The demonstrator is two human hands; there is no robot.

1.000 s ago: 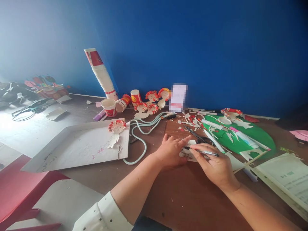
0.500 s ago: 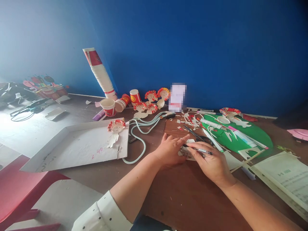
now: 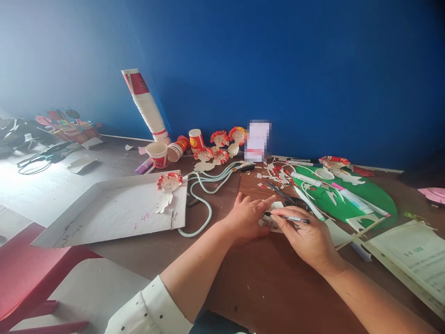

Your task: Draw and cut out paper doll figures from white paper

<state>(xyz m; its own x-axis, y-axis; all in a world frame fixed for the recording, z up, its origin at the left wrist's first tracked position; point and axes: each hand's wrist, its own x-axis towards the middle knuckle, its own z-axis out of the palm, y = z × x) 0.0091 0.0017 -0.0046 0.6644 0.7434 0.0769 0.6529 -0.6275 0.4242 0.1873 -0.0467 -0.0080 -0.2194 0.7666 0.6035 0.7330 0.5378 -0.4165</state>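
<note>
My right hand [image 3: 310,242] is closed around a slim black-and-white pen [image 3: 295,219], its tip down at a small white paper cutout [image 3: 267,224] with dark marks. Flat on the table beside that cutout lies my left hand [image 3: 246,215], fingers stretched out, pressing on its left side. Both hands cover much of the cutout, so its full shape is hidden. Just beyond the fingers are black scissors [image 3: 283,194], partly behind my right hand. A finished-looking paper-cup figure [image 3: 169,183] with a red fringe rests on the white tray [image 3: 118,204] to the left.
Paper cups [image 3: 149,111] stand in a tall stack by the blue wall, with more fringed figures [image 3: 219,139] nearby. A pale cable [image 3: 210,211] loops across the table. Markers [image 3: 352,197] lie on a green disc [image 3: 378,199]; red and white scraps [image 3: 278,174] are scattered near it.
The pen and my right hand have shifted very slightly to the right. My left hand stays on the cutout; the view itself has moved a little.
</note>
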